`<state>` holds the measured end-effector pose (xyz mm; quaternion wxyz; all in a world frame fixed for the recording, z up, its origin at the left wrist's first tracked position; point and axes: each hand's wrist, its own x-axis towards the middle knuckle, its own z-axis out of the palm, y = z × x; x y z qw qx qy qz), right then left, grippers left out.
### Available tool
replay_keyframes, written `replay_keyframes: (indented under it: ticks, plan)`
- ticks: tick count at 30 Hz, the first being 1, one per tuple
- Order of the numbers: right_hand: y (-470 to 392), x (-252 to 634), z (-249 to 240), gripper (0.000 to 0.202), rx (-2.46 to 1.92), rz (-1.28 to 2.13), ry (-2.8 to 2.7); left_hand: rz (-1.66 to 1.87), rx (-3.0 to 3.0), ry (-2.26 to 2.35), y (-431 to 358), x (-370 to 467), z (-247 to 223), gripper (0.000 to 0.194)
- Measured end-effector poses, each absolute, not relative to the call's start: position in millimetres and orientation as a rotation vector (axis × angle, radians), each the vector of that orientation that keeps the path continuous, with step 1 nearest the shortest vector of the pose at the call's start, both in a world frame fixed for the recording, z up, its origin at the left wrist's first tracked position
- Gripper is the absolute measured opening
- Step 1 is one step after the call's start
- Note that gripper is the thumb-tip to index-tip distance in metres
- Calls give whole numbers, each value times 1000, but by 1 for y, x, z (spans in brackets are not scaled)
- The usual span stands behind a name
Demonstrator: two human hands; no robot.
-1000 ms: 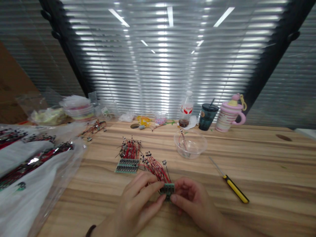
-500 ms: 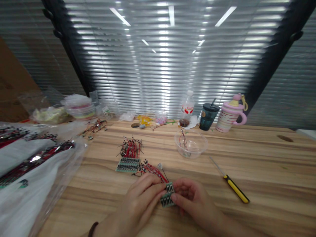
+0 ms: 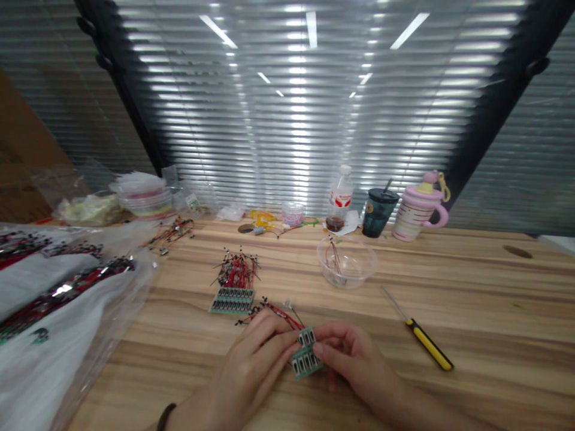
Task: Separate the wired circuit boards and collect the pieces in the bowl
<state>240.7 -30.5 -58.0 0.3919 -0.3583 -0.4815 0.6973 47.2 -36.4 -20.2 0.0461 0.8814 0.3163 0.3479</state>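
Between my two hands is a small green circuit board (image 3: 306, 363) with rows of black-and-white components. My left hand (image 3: 254, 359) grips its left side, fingers closed and partly covering it. From the right, my right hand (image 3: 350, 362) pinches the board between thumb and fingers. Red and black wires (image 3: 287, 316) run from its far edge, back and to the left over the table. Behind my left hand lies another green board panel (image 3: 232, 301), with a dense bunch of red and black wires (image 3: 236, 269) standing out beyond it.
A yellow-and-black screwdriver (image 3: 429, 344) lies to the right. Farther back are a clear plastic bowl (image 3: 354, 272) holding a wired piece, a bottle (image 3: 340, 200), a dark cup (image 3: 380, 212) and a pink mug (image 3: 413, 212). Plastic bags of wired parts (image 3: 67, 287) cover the left side.
The board has tilted slightly between my hands, and more of its component rows shows. Its wires have shifted a little. Both hands stay in nearly the same place.
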Motion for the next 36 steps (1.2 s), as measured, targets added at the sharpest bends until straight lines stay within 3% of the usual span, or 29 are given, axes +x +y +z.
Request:
replay_keyframes:
  ticks: [8,15,29,36]
  plan:
    - [-28,240,-56,37,-986,1684,-1154,1197,2693,1168,-42,44,-19,32]
    - [-32,240,-60,35,-932,1686,-1230,1074,2677,1104,-39,45,-18,17]
    - [-34,241,-62,36,-941,1662,-1241,1199,2819,1002,-42,45,-8,22]
    - [-30,240,-66,43,-982,1735,-1307,873,2676,1086,-36,46,-22,20]
